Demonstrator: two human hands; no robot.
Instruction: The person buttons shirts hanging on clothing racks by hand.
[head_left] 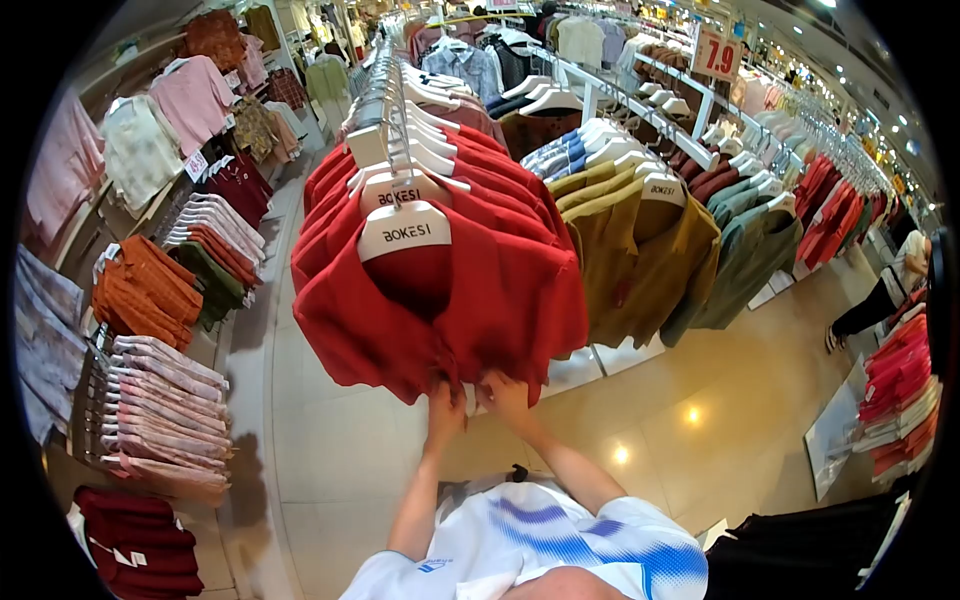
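Note:
At the front of the near rack hangs a red collared shirt (pixel 510 290) on a white hanger (pixel 405 232) printed "BOKESI". My left hand (pixel 446 408) has closed fingers at the lower front of this shirt, just left of its front opening. On the other side of the opening, my right hand (pixel 507 396) pinches the cloth near the same height. The fingertips of both hands are partly hidden by fabric and shadow. Several more red shirts hang close behind on matching hangers.
To the right hang olive-brown shirts (pixel 645 250) and a dark green garment (pixel 750 255) on a white-framed rack. Wall shelves on the left carry folded and hanging clothes, such as an orange top (pixel 148 290). A person (pixel 885 285) stands at far right.

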